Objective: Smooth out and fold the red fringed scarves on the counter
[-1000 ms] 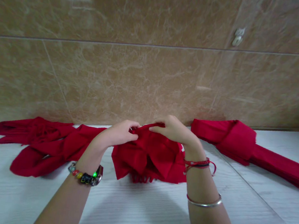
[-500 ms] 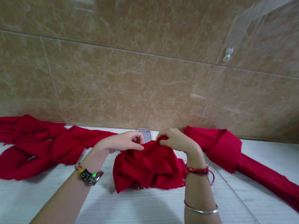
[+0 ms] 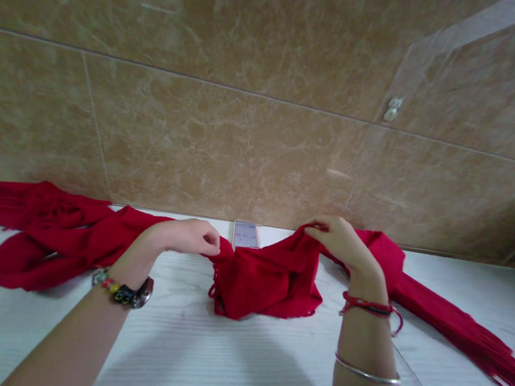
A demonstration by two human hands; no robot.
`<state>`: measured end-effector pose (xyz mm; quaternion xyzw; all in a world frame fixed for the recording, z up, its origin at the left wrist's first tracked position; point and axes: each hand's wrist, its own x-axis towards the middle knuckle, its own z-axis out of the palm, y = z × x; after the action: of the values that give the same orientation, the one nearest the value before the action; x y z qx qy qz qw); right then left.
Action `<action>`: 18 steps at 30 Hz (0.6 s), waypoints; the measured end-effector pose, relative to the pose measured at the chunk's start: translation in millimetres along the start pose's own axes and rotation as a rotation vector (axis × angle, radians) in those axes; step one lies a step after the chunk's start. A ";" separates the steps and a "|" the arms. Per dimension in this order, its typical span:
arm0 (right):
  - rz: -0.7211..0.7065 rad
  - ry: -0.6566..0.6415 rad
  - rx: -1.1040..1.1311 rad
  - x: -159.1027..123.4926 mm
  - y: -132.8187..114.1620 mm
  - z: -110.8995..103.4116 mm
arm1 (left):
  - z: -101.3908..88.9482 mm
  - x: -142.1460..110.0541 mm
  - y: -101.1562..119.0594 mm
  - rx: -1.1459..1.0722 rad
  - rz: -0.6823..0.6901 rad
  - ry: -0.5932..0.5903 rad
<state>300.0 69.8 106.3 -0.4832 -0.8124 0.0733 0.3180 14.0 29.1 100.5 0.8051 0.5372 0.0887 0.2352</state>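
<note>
A crumpled red scarf (image 3: 270,277) lies on the white table (image 3: 227,353) in front of me. My left hand (image 3: 190,236), fingers closed, pinches its left edge. My right hand (image 3: 341,242) pinches its upper right corner and holds it slightly raised. A bead bracelet and a watch sit on my left wrist; red strings and a silver bangle are on my right.
Another red scarf (image 3: 43,234) lies spread at the left. A third red scarf (image 3: 441,312) with fringe stretches to the right behind my right hand. A phone (image 3: 245,234) leans near the marble wall (image 3: 248,122). The table edge runs along the bottom.
My hands have moved apart, stretching the middle scarf wider. The view has shifted, and the phone behind the scarf has come into sight.
</note>
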 end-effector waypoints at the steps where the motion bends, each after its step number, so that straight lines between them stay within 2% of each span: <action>1: -0.031 -0.022 0.098 -0.6 -3.4 0.0 | 3.1 3.0 4.3 -0.032 0.031 0.084; 3: -0.089 -0.066 0.233 -1.2 -15.8 1.5 | 11.7 11.3 17.2 -0.176 0.126 0.249; 4: -0.118 -0.076 0.256 -1.2 -23.5 2.7 | 16.4 15.6 24.7 -0.272 0.186 0.282; 5: -0.143 -0.078 0.256 -1.1 -31.3 4.0 | 20.8 19.5 32.1 -0.369 0.245 0.266; 7: -0.170 -0.054 0.230 -0.7 -44.3 6.2 | 26.8 24.9 44.3 -0.516 0.327 0.161; 9: -0.163 0.000 0.216 -0.4 -51.1 6.7 | 27.7 26.6 50.5 -0.567 0.348 0.119; 12: -0.129 0.086 0.205 -0.8 -49.5 3.7 | 21.2 24.3 48.0 -0.503 0.342 0.246; 14: -0.113 0.137 0.198 -1.7 -43.5 -0.4 | 15.4 21.8 40.8 -0.371 0.327 0.327; 16: -0.096 0.200 0.208 -2.6 -35.5 -5.3 | 10.7 19.6 31.6 -0.213 0.268 0.335; 18: -0.072 0.271 0.229 -3.0 -26.5 -10.0 | 7.2 17.0 22.7 -0.100 0.194 0.290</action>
<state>287.3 51.6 124.1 -0.4201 -0.7652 0.0880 0.4799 42.4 35.4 103.1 0.8194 0.4801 0.2526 0.1852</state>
